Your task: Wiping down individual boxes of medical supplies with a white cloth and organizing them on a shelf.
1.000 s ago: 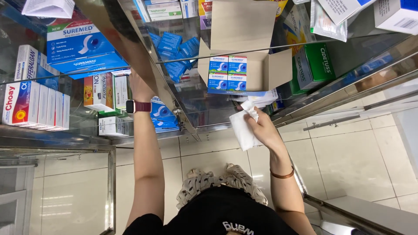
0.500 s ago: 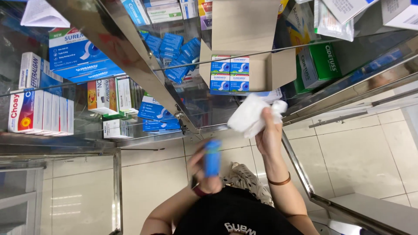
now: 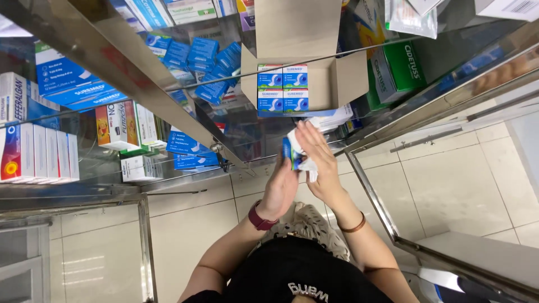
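My left hand (image 3: pixel 279 188) holds a small blue box (image 3: pixel 288 152) up in front of a glass cabinet. My right hand (image 3: pixel 318 163) presses a white cloth (image 3: pixel 300 147) against that box, fingers spread over it. Both hands meet just below an open cardboard carton (image 3: pixel 331 84) that stands on the glass top and holds several blue and white boxes (image 3: pixel 282 88). A dark red watch sits on my left wrist and a thin bracelet on my right.
Glass shelves hold several blue boxes (image 3: pixel 196 56), red and white boxes (image 3: pixel 33 154) at the left and green boxes (image 3: pixel 396 70) at the right. A metal frame bar (image 3: pixel 135 73) crosses diagonally. A second metal-framed case (image 3: pixel 449 252) stands at lower right on the tiled floor.
My left hand came out of the cabinet with a blue box and rose to meet my right hand. The cloth, first held loose, now covers the box.
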